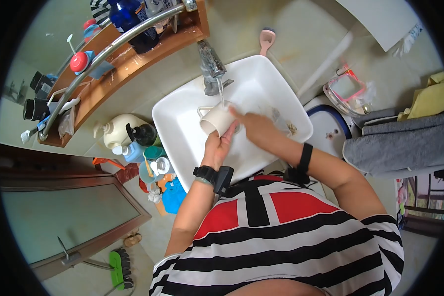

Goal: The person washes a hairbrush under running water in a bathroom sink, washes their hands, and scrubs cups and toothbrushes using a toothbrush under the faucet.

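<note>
A cream-white mug (216, 121) lies tilted in the air over the white washbasin (180, 153), its handle toward the tap. My left hand (219, 147) grips it from below, fingers wrapped round its side. Water runs from the metal tap (212, 66) onto the mug's upper end. My right hand (257, 130) is at the mug's right end, with fingertips reaching to it; motion smears the fingers, so their closure is unclear. Some small brownish debris (292, 129) sits at the basin's right side.
A wooden shelf (101, 89) with a metal rail and bottles curves along the left wall. Pump bottles (121, 129) and cups crowd beside the basin. A pink brush (267, 41) rests behind it. Grey towels (399, 148) hang at right, near a blue-rimmed white bowl (325, 126).
</note>
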{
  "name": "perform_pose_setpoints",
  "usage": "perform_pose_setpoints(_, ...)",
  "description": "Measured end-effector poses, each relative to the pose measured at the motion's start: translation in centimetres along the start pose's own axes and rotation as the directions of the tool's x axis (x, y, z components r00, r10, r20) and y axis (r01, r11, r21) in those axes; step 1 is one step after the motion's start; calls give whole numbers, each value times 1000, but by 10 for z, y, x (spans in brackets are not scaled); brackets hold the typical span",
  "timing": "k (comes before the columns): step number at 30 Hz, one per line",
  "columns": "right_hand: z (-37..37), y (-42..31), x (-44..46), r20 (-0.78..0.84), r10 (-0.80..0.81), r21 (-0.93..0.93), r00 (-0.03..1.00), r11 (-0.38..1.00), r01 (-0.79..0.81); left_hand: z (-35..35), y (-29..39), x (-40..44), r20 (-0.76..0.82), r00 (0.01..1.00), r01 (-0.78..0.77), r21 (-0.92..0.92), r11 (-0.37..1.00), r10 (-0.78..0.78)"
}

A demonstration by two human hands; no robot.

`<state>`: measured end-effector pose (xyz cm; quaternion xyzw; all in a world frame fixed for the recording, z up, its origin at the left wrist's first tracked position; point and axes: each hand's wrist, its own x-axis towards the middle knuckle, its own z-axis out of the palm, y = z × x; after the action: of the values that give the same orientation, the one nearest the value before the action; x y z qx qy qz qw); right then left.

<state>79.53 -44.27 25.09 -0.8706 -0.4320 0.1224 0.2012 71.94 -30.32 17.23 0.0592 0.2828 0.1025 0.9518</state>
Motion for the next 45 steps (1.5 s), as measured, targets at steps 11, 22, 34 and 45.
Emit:
perform_pose_setpoints(11, 4, -2, -2, -66, -49, 91, 997, 994, 55, 4, 3, 1, 75, 983, 180, -182, 967, -169)
perform_pose_setpoints(22, 4, 6, 0, -31, -51, -5, 998, 999, 51, 11, 2, -14, -4, 985, 171, 82, 982, -171)
perform_pose_setpoints(34, -18, -11, 7, 27, -40, -61, 999, 997, 41, 3, 3, -14, -42, 998, -36, 355, 934, 54)
perform_pose_setpoints(45, -17, -8, -3, -68, -73, -8, 995, 997, 73, 24, 4, -37, 81, 988, -153, 504, 850, 130)
